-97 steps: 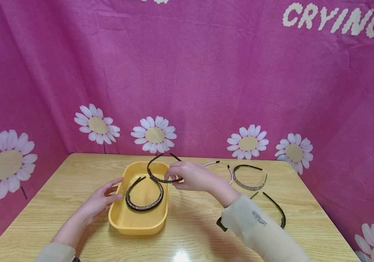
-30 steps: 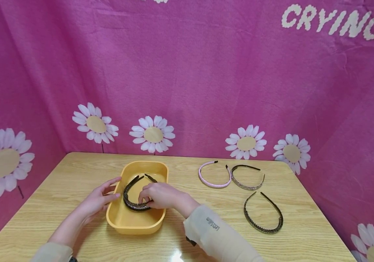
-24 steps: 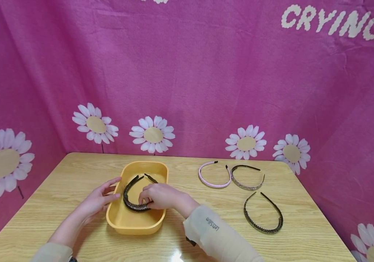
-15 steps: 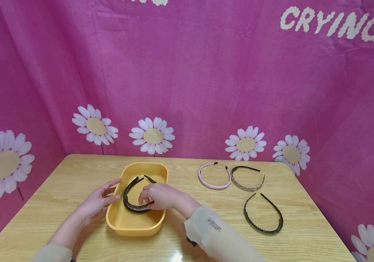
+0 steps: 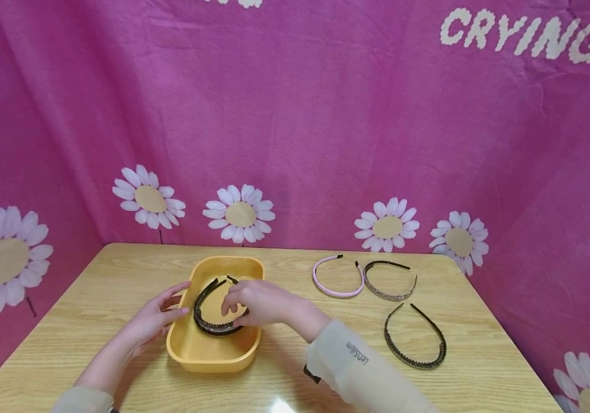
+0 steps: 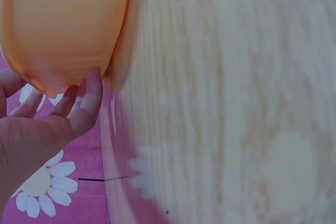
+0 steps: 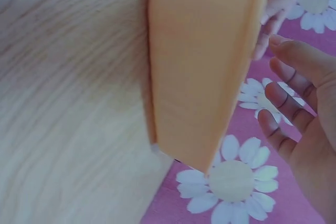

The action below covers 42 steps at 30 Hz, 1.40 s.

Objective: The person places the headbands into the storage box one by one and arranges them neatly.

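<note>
In the head view, a yellow plastic tub (image 5: 212, 365) stands at the left of the table. Dark headbands (image 5: 217, 329), one with a sparkly band, lie nested inside it; the hand above hides their right side. My left hand (image 5: 152, 318) holds the tub's left side, thumb at the rim and fingers against the outer wall, as the left wrist view also shows. Over the tub's right part is my right hand (image 5: 258, 304), close above the headbands. The right wrist view shows this right hand (image 7: 304, 108) with loosely spread fingers and nothing between them.
To the right on the wooden table (image 5: 336, 350) lie a pink headband (image 5: 338, 295), a glittery headband (image 5: 390, 297) touching or close by it, and a dark toothed headband (image 5: 418, 363) nearer the front. A magenta daisy-print cloth (image 5: 315, 143) hangs around the back and sides.
My right hand has lowered a dark headband into the tub beside the others, let go and drawn slightly up and right. My left hand stays at the tub's side.
</note>
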Each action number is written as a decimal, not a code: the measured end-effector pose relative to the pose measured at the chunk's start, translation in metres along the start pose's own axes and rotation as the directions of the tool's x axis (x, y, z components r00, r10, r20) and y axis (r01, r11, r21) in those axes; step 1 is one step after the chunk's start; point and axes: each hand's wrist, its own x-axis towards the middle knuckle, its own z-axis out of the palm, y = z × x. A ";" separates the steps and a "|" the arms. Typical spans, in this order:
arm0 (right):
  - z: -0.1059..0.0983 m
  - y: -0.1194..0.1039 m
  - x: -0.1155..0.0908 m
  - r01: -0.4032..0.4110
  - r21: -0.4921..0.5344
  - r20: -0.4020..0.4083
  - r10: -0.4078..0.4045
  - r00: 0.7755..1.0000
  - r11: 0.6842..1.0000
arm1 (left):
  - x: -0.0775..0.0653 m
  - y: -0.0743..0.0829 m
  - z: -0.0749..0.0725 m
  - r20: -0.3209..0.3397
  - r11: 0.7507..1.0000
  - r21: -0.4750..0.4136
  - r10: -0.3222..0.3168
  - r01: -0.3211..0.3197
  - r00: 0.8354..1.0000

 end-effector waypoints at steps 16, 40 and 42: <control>-0.039 -0.001 -0.036 -0.001 0.040 -0.087 0.005 0.996 0.999 | 0.002 -0.005 -0.002 0.044 0.999 0.015 0.034 -0.035 0.998; -0.048 0.022 -0.114 -0.283 -0.011 -0.337 0.263 0.904 0.959 | 0.000 0.000 0.001 0.000 0.999 -0.033 0.007 -0.007 1.000; -0.045 0.025 -0.119 -0.304 -0.013 -0.351 0.281 0.894 0.953 | -0.001 0.000 0.001 0.001 0.999 -0.033 0.012 -0.012 1.000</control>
